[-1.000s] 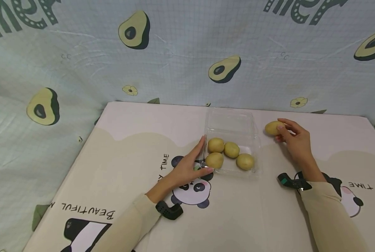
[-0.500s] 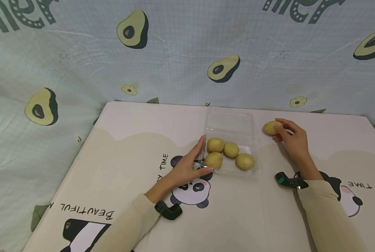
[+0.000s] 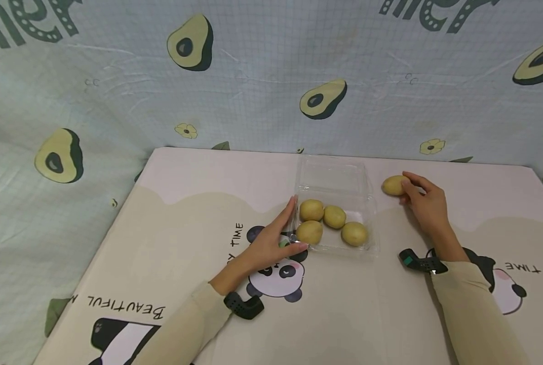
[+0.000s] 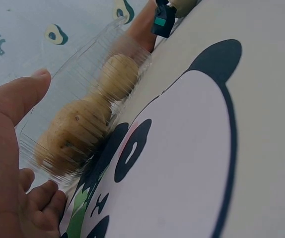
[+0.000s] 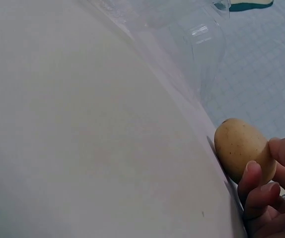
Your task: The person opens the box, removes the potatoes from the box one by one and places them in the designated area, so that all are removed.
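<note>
A clear plastic box with its lid folded back holds several yellow potatoes. Along the box's left side rests my left hand, thumb and fingers spread and nearly straight. The left wrist view shows the potatoes through the ribbed box wall, beside the left hand. To the right of the box, my right hand pinches a single potato at the table surface. In the right wrist view that potato sits between the thumb and curled fingers of the right hand.
The table covering is pale, with printed pandas and lettering. Behind the far edge hangs a light cloth with avocado prints. Black bands sit around both wrists, by the beige sleeves.
My right hand and its potato have shifted only slightly, a little left and then barely back right. The left hand and the box hold their places.
</note>
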Demonstrator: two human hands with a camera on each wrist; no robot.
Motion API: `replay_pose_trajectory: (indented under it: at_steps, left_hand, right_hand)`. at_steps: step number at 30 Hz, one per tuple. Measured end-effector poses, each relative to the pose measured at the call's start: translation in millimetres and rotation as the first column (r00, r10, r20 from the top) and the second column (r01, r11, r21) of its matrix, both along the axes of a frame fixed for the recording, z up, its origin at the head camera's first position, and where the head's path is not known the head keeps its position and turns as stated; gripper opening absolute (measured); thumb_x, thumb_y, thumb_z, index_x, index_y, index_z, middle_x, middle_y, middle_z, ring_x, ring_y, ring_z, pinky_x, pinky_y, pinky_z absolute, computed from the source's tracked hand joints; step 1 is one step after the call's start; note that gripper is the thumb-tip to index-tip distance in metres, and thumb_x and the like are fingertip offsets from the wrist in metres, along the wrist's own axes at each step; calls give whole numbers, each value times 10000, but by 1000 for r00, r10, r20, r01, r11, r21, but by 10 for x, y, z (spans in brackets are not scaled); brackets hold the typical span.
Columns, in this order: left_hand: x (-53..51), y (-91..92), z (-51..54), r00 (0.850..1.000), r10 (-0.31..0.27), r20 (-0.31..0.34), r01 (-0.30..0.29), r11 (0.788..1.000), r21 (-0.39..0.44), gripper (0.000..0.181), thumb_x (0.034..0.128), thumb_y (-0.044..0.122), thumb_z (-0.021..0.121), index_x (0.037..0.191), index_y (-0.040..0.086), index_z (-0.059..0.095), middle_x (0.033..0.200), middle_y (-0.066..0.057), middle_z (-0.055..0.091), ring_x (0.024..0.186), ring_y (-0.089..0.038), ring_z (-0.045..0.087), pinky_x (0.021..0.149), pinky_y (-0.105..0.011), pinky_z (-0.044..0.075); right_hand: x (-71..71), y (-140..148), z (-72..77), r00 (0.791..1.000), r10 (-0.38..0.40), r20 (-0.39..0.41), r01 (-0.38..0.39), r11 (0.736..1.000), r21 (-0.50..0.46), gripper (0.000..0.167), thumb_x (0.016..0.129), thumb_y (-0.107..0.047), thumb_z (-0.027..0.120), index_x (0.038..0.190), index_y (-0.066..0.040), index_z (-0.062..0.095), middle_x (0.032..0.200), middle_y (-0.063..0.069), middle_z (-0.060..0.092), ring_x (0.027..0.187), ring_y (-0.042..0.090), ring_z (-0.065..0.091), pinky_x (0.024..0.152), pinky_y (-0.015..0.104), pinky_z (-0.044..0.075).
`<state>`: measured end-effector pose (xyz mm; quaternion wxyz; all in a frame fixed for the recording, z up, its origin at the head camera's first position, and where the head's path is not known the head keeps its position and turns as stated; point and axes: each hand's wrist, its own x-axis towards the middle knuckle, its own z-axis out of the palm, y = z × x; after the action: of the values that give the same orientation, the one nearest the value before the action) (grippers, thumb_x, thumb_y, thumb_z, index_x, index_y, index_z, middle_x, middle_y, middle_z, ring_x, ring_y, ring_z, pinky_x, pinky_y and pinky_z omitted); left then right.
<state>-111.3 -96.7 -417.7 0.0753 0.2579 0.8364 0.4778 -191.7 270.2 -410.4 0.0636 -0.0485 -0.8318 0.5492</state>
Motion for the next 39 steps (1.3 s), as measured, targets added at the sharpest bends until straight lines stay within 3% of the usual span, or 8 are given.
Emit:
replay_pose_trajectory:
  at_steps: [11, 18, 23, 30, 39]
  left_hand:
    - [8, -4, 15, 1000, 0, -1, 0, 1000, 2, 1099, 772, 818, 443, 1550, 193, -17, 1587, 0, 62, 1430, -148, 116, 1131, -399, 184]
    - [6, -5, 8, 1000, -1, -3, 1, 1000, 1, 1093, 773, 818, 440, 1550, 199, -16, 1587, 12, 60, 1430, -145, 113, 1131, -401, 183]
    - [5, -9, 2, 1000, -6, -9, 6, 1000, 12, 1071, 795, 787, 462, 1551, 196, -15, 1587, 1, 63, 1432, -156, 111, 1131, -410, 183]
    - [4, -1, -14, 1000, -11, -10, 12, 1000, 14, 1064, 803, 780, 462, 1550, 192, -16, 1588, -4, 62, 1432, -161, 114, 1131, -411, 184]
    - [4, -15, -6, 1000, -7, -7, 7, 1000, 11, 1061, 802, 774, 471, 1549, 206, -24, 1588, 28, 44, 1431, -137, 103, 1132, -405, 180]
  right_hand:
    - [-24, 35, -26, 999, -29, 20, 31, 998, -57, 468, 977, -285, 555, 1384, -58, 510, 1008, -54, 539, 615, 13, 558, 510, 132, 413]
    - [-16, 41, -43, 1000, -25, -19, 20, 975, -220, 410, 959, -217, 599, 1328, -42, 560, 888, -19, 582, 587, 33, 579, 491, 127, 410]
    - [1, 44, -38, 999, -29, -19, 23, 968, -251, 406, 961, -228, 594, 1323, -46, 562, 932, 1, 560, 596, 38, 579, 496, 127, 413]
    - [25, 55, -32, 997, -70, -10, 68, 981, -180, 468, 982, -328, 530, 1354, -45, 528, 1062, 9, 539, 649, 23, 556, 527, 117, 424]
    - [32, 46, -4, 995, -77, -65, 53, 948, -313, 442, 969, -309, 556, 1310, -28, 563, 1182, 34, 537, 728, 49, 590, 552, 109, 448]
